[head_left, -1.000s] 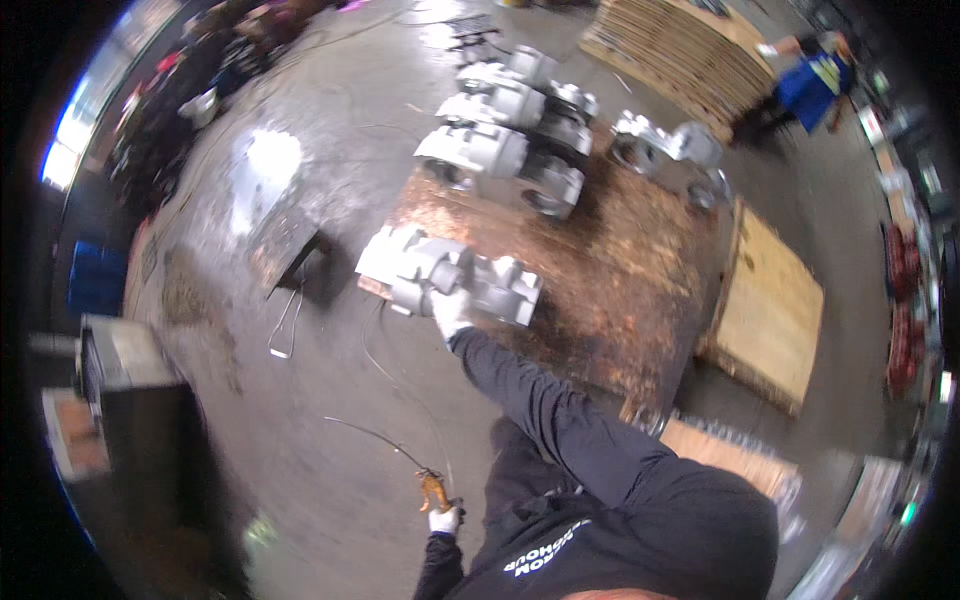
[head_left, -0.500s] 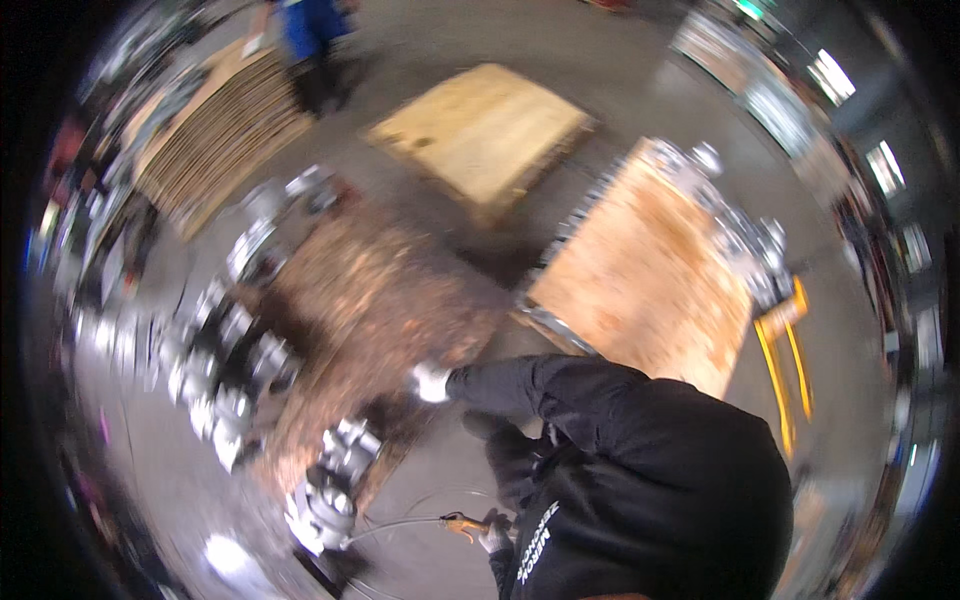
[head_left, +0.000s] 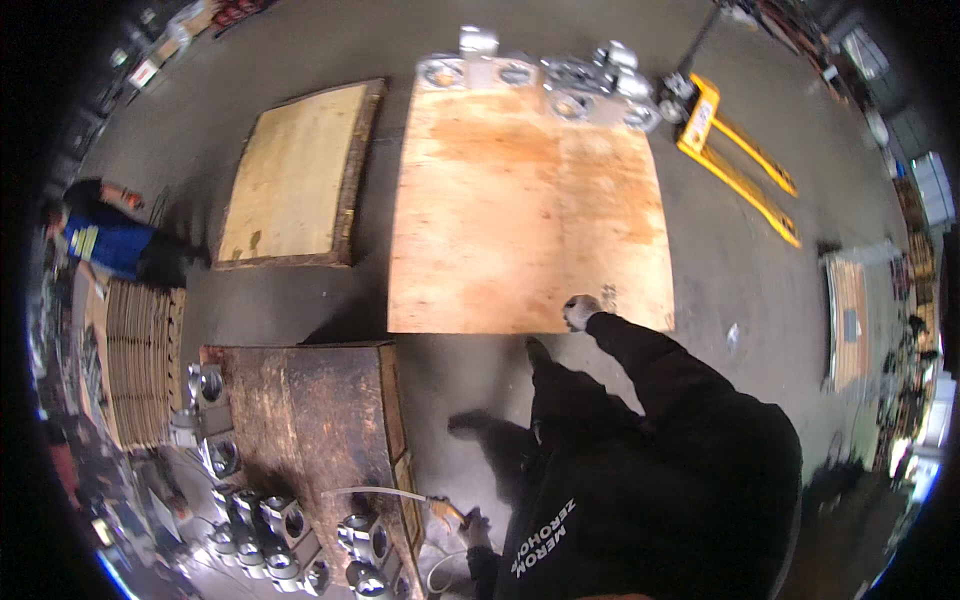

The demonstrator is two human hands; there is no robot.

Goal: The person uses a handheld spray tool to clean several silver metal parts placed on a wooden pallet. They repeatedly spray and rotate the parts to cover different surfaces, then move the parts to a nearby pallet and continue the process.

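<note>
My left hand [head_left: 476, 530], in a glove, is closed round the orange handle of an air blow gun [head_left: 447, 511]. A long, thin, pale tube reaches from it over the worn brown board [head_left: 300, 420], and a loop of hose hangs below. My right hand [head_left: 582, 312], in a pale glove, hovers by the near edge of a light plywood board [head_left: 530, 210]. Its fingers look curled, and nothing shows in them. Shiny metal castings [head_left: 362, 540] with round openings stand along the brown board's near and left sides. More castings [head_left: 600, 85] line the plywood's far edge.
A yellow pallet jack [head_left: 735, 150] stands beyond the plywood at right. At left lies a thick pale wooden platform [head_left: 295, 175]. Beside a stack of flat brown sheets [head_left: 143, 350] is another person [head_left: 110, 235] in blue and dark clothes. Another brown stack [head_left: 847, 320] stands far right.
My view has swung right, bringing the plywood and pallet jack toward the middle. My right hand has gone from over the brown board to the plywood's edge. The blow gun stays in my left hand.
</note>
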